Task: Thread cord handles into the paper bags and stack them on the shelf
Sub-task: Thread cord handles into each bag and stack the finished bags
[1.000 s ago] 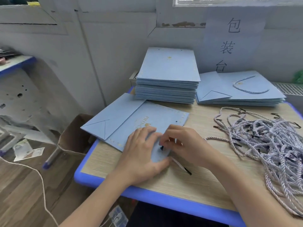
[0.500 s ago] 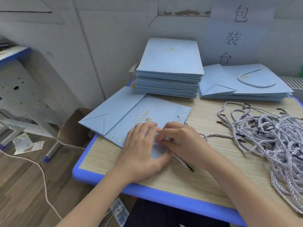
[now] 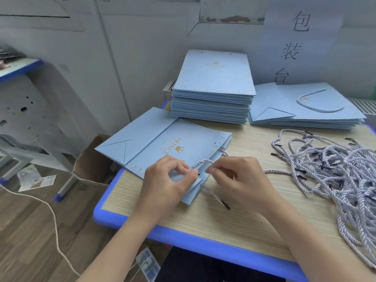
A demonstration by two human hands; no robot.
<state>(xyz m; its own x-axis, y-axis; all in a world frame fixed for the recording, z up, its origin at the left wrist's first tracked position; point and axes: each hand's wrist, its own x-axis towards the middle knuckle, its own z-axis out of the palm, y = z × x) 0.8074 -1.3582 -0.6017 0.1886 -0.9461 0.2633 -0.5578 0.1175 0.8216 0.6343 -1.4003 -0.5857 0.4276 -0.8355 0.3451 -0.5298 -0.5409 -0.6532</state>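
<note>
Hidden under the right hand point(image 3: 238, 180): the near stretch of the cord handle point(image 3: 204, 162), pinched in its grip at the fingertips. Hard to tell whether the far end, at the bag's right edge, goes through a hole. Pinched too by the left hand point(image 3: 164, 180), thumb and forefinger closed on the cord just above a small dark hole near the bag's near corner. Black-tipped loose end point(image 3: 224, 204) lying on the bench point(image 3: 234, 226) below centre. Flat paper bag point(image 3: 173, 145) at centre frame, lying on the bench under both hands, its left end overhanging the blue bench edge.

Readable on the bag: "PRINCE" in gold with a small crown; smaller print beside it too fine to read. Same word faintly on the tall stack of bags point(image 3: 213, 88) at upper centre. On the wall sheet point(image 3: 295, 37), upper right: 包装台.

Lower stack with a threaded handle point(image 3: 309, 106) at right. Tangled pile of cords point(image 3: 335, 169) at far right, cut off by the frame. Cardboard box point(image 3: 91, 161) on the floor at left, partly behind the bench. Thin string across the floor point(image 3: 50, 212), lower left.
</note>
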